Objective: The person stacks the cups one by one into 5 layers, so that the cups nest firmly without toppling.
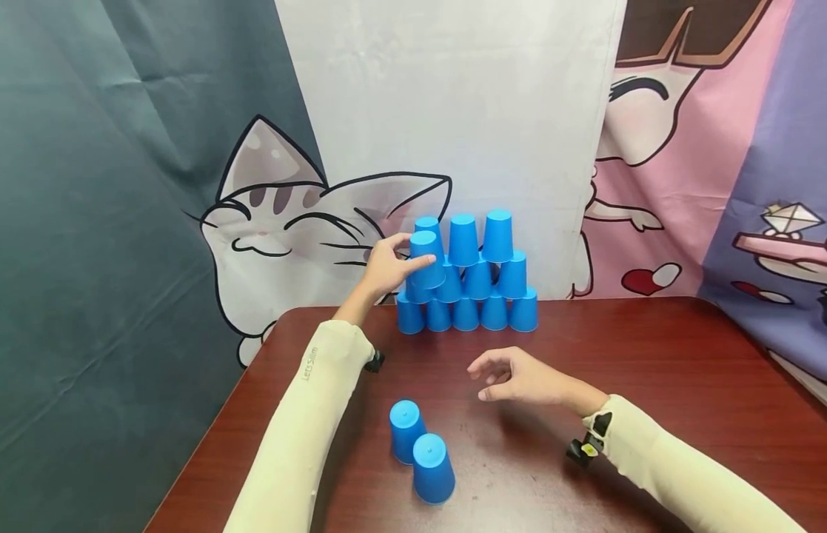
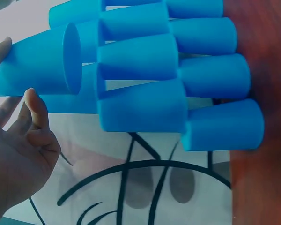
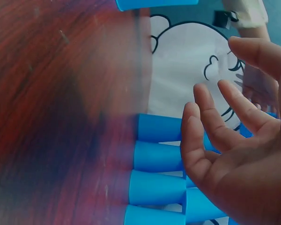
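My left hand (image 1: 386, 266) pinches an upside-down blue plastic cup (image 1: 426, 263) between thumb and fingers, near the upper left of a cup pyramid (image 1: 478, 280). In the left wrist view, the held cup (image 2: 37, 63) hangs in front of the stacked cups (image 2: 140, 58), with a gap showing at its rim. Three cups form the pyramid's top row, the leftmost partly hidden by the held one. Over the table, my right hand (image 1: 523, 377) hovers with loosely bent fingers and nothing in it; the right wrist view shows its bare palm (image 3: 243, 173).
Two more upside-down blue cups, a farther one (image 1: 406, 429) and a nearer one (image 1: 433, 470), stand close together on the brown table (image 1: 520, 474). Behind the table's far edge hangs a cartoon-printed cloth (image 1: 520, 111).
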`<state>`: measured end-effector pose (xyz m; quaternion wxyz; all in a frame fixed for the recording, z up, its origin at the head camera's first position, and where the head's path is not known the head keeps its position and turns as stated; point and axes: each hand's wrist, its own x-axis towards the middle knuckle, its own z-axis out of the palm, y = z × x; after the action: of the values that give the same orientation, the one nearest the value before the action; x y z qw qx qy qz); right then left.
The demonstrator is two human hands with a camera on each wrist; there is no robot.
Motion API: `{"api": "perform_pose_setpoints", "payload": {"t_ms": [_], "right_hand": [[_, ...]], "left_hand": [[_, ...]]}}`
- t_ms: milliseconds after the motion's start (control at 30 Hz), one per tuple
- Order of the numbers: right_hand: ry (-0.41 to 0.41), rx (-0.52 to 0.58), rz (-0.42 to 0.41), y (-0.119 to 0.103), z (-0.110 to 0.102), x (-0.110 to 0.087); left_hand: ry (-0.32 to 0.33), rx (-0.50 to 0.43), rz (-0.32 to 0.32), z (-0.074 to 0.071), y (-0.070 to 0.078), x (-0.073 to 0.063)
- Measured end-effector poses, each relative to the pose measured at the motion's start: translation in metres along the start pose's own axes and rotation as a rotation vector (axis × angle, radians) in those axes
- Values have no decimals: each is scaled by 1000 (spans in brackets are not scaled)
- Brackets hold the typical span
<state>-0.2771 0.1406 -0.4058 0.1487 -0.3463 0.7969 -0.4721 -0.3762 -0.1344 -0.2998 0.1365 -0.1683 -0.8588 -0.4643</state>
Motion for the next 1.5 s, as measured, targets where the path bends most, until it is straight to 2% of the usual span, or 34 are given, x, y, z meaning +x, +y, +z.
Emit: {"api": "perform_pose_setpoints", "payload": {"t_ms": [233,567,900,1000,1233,1500], "right_hand": [[-78,21,-23,-3,12,-1],[-179,41,-77,-8,27,-5],[-210,58,-73,-10,31,-9],[-213,61,-73,-11,32,-10],[-206,69,-75,-7,34,-11],[-203,74,-74,-5,32,-14]], "left_hand": [[82,-56,20,-6,16,15],[103,-100,29,-17,40,47],[87,-77,36,-21,61,61],[85,-66,33,-20,64,66],[59,-59,-17,-11,68,75],[77,-25,-44,-5,61,82]]}}
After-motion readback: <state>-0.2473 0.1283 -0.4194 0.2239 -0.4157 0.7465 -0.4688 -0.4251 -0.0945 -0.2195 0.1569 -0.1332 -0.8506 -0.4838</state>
